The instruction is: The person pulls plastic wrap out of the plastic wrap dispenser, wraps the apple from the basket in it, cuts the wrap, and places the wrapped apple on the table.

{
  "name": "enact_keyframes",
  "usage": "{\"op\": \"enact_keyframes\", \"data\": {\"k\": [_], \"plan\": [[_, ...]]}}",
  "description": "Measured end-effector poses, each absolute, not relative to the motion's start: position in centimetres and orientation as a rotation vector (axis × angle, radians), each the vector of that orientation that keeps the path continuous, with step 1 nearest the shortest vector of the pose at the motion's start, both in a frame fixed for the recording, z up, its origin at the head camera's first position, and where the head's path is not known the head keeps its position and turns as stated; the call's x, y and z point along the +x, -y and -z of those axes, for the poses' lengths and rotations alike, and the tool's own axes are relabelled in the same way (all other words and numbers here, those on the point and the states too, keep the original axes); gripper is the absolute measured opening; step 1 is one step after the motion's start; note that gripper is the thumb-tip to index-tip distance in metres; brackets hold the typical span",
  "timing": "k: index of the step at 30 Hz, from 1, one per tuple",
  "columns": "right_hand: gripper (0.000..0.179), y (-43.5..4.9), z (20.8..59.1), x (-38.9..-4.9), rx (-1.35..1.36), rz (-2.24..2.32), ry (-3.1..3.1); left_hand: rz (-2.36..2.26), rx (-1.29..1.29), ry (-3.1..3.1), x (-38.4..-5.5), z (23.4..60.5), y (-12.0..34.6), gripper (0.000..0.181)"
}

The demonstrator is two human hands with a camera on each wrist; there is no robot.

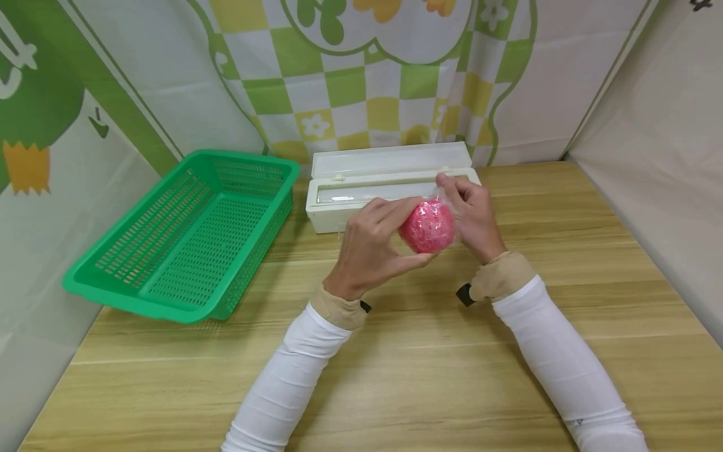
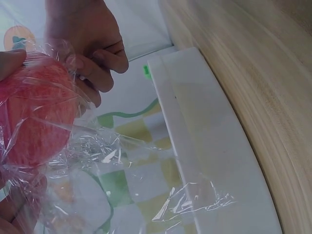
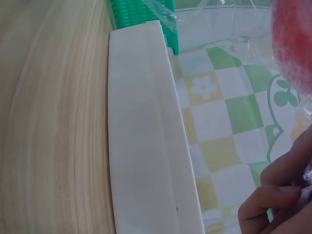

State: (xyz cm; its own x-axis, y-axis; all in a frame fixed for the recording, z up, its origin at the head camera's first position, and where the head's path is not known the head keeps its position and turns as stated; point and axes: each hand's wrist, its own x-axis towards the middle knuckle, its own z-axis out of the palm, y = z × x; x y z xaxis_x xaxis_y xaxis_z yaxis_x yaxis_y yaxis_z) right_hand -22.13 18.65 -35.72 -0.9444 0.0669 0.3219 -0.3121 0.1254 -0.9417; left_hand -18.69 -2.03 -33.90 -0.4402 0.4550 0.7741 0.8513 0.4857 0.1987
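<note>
My left hand (image 1: 374,242) holds a pinkish-red, streaked apple (image 1: 428,227) between thumb and fingers, above the table. Clear cling film (image 2: 105,156) covers the apple and trails loosely from it in the left wrist view. Up at the apple's right side, my right hand (image 1: 473,210) pinches a gathered bit of the film, its fingers curled. Just behind both hands stands a white cling film box (image 1: 327,220) with its lid (image 1: 390,160) raised. At the edge of the right wrist view, the apple (image 3: 295,46) shows only in part.
A green plastic basket (image 1: 240,276) with slotted walls stands to the left of the box on the wooden table (image 1: 407,376). Behind the table hangs a checked green and yellow cloth (image 1: 344,85). Pale cloth walls (image 1: 638,125) close in both sides.
</note>
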Motion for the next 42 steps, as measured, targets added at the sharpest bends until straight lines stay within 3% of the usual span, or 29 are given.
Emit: {"op": "enact_keyframes", "data": {"k": [17, 25, 30, 42], "plan": [[0.04, -18.3, 35.4, -21.8, 0.286, -2.243, 2.071, 0.807, -1.117, 1.978, -19.0, 34.3, 1.6, 0.074], [0.041, -17.9, 33.5, -20.5, 0.235, -3.011, 1.831, 0.838, -1.149, 1.9, -18.7, 34.6, 1.1, 0.075], [0.053, -17.9, 33.0, -20.2, 0.088, -3.57, 1.358, 0.823, -1.159, 1.901, -18.6, 35.1, 0.8, 0.074], [0.067, -18.8, 34.6, -21.2, 0.17, -3.937, 0.986, 0.75, -1.165, 1.934, -18.1, 35.6, 0.4, 0.073]]}}
